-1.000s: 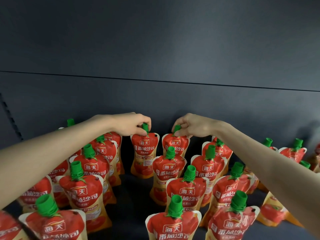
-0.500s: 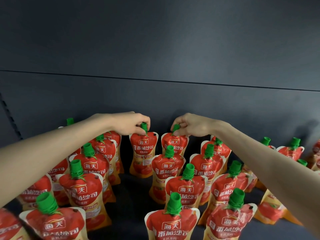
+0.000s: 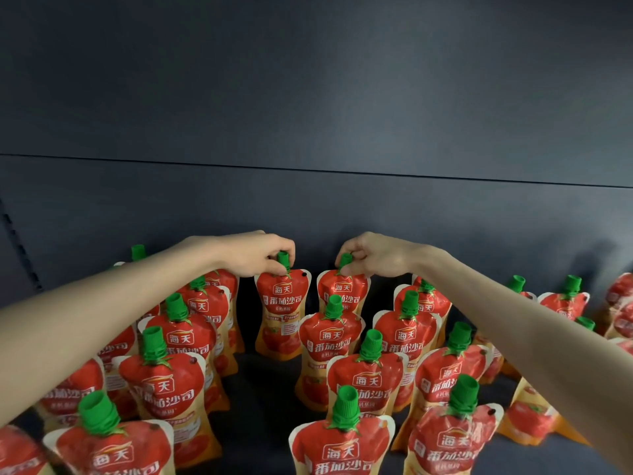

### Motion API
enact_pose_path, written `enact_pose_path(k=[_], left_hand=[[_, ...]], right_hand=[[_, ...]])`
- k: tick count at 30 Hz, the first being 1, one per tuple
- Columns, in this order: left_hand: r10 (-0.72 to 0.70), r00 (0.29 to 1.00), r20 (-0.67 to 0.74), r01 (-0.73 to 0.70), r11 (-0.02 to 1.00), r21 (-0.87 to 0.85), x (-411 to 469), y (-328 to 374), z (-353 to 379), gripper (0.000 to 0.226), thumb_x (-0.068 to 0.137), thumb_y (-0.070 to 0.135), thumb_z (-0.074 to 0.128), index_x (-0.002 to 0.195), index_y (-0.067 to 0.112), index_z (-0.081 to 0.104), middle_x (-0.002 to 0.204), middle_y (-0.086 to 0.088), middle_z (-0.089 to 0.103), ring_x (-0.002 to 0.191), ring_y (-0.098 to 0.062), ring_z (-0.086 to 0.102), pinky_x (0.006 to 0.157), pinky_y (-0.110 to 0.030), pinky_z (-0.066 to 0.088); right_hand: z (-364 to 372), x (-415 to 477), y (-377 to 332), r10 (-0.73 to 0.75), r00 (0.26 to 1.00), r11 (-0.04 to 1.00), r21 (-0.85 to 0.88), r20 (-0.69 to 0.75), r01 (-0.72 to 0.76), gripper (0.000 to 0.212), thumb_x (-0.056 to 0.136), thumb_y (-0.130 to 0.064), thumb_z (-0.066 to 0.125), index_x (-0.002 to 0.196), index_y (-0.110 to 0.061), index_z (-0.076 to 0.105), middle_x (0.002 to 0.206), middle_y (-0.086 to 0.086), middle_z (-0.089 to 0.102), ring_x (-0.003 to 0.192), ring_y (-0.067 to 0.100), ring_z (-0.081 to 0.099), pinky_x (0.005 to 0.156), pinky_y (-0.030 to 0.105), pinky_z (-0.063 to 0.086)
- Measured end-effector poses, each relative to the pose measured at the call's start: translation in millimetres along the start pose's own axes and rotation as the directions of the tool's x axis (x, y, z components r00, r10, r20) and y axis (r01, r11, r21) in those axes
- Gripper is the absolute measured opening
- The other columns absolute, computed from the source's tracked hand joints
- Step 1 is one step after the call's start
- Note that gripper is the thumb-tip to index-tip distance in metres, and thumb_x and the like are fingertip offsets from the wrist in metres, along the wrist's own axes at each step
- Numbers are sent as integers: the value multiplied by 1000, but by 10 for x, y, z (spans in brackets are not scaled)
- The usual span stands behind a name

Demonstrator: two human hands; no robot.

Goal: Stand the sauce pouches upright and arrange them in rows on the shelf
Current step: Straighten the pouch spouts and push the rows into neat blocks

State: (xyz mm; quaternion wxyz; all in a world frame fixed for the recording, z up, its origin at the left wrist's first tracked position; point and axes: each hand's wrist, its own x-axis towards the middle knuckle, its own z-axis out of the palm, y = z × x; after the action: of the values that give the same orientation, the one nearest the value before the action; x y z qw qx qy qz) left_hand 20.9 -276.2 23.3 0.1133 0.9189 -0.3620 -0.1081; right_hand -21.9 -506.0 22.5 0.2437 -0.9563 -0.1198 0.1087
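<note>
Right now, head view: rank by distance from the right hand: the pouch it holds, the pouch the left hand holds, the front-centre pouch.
1. right-hand pouch: back row; the right hand pinches its green cap.
2. left-hand pouch: back row, just to its left, pinched by the left hand.
3. front-centre pouch: bottom edge, several rows nearer the camera.

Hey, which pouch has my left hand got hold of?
The back-row pouch with its whole label showing and a gap in front; your left hand pinches its green cap.
</note>
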Motion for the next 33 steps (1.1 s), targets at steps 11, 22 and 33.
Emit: enact_pose_path(k=[11, 22, 33], left_hand=[[-6, 999, -36, 7, 999, 31, -28, 38, 5, 15, 94, 23, 53, 108, 18, 55, 69, 14, 55, 53, 3, 49, 51, -14, 35], [78, 951, -298, -42, 991, 126, -290, 258, -71, 31, 90, 39, 54, 114, 20, 57, 113, 4, 61, 101, -10, 56, 89, -32, 48], [129, 991, -44, -130, 991, -23, -365, 832, 320, 32, 91, 36, 55, 120, 22, 57, 96, 9, 63, 84, 9, 58, 77, -26, 49]], right_hand=[[23, -46, -41, 26, 999, 1000, -12, -20, -26, 29, 91, -24, 58, 116, -11, 57, 111, 8, 67, 101, 21, 64, 92, 36, 52], [-86, -534, -39, 4, 966, 999, -47, -257, -17, 24, 89, -28, 61, 110, -17, 62, 109, 0, 67, 102, 14, 62, 99, 36, 47], [0, -1136, 166, 47, 995, 999, -17, -88, -49, 33, 85, -28, 66, 117, -20, 61, 105, -4, 65, 99, 9, 62, 96, 31, 48]])
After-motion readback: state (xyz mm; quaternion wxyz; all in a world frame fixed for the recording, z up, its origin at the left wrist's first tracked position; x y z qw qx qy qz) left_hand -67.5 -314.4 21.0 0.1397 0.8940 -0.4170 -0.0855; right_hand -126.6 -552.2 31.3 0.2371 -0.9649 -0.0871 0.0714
